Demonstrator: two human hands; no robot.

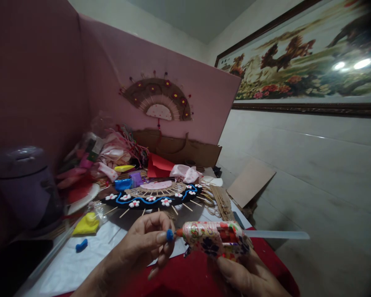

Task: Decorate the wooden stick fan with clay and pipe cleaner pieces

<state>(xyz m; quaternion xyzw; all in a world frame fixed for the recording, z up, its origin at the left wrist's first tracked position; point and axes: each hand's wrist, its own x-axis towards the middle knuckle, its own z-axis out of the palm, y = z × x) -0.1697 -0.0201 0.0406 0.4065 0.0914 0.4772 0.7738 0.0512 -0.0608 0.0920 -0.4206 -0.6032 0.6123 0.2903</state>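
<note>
Between the thumb and fingers of my left hand (145, 243) is a small blue clay piece (170, 235). My right hand (244, 272) grips a flower-patterned hot glue gun (210, 239), its orange nozzle (179, 232) pointing left at the clay, touching or very close to it. A long translucent glue stick (278, 234) sticks out of the gun's back end. Just beyond my hands lies a craft fan (154, 201) with a black band, white flowers, a wavy blue line and thin sticks poking from its edge. Another blue clay bit (81, 246) rests on the white sheet at the left.
Yellow clay (85, 224) lies on the white sheet (62, 272). Behind the fan are blue packets (123, 184), red paper (160, 166) and pink fabric (185, 173). A lidded bin (24, 189) stands left. A finished-looking fan (159, 99) hangs on the pink board (204, 95). Cardboard (250, 181) leans right.
</note>
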